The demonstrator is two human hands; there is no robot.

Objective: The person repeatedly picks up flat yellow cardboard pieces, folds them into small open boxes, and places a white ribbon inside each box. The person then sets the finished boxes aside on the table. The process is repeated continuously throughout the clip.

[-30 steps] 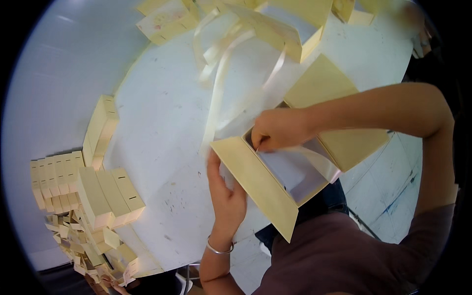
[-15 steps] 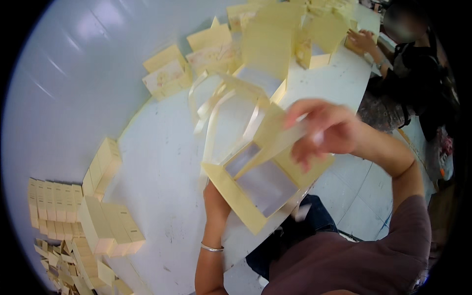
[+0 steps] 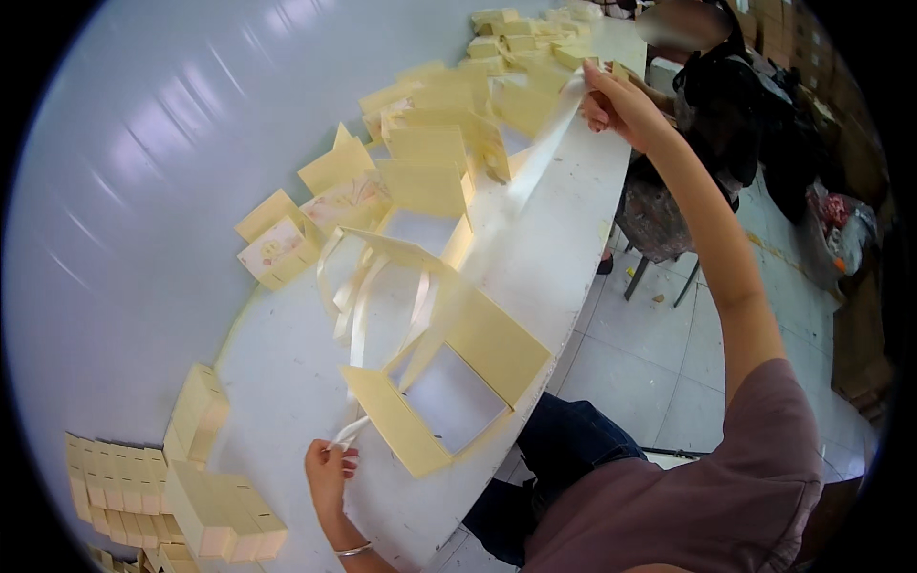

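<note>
A pale yellow cardboard box lies open on the white table in front of me, its flaps standing out round a whitish inside. My left hand, low on the left beside it, is closed on one end of a white ribbon. My right hand is raised far out to the upper right. Its fingers pinch a long white ribbon, stretched taut and blurred down toward the box. Whether both hands hold the same ribbon is hidden at the box. Looser cream ribbons hang from another open box just behind.
Several open yellow boxes, some with printed panels, line the wall side of the table. Stacks of closed boxes stand at the left. Another person sits beyond the table's right edge, near a plastic bag on the tiled floor.
My right hand has swung up and away from the box, drawing the ribbon out long. My left hand has come out from under the box's edge to its left, holding a ribbon end.
</note>
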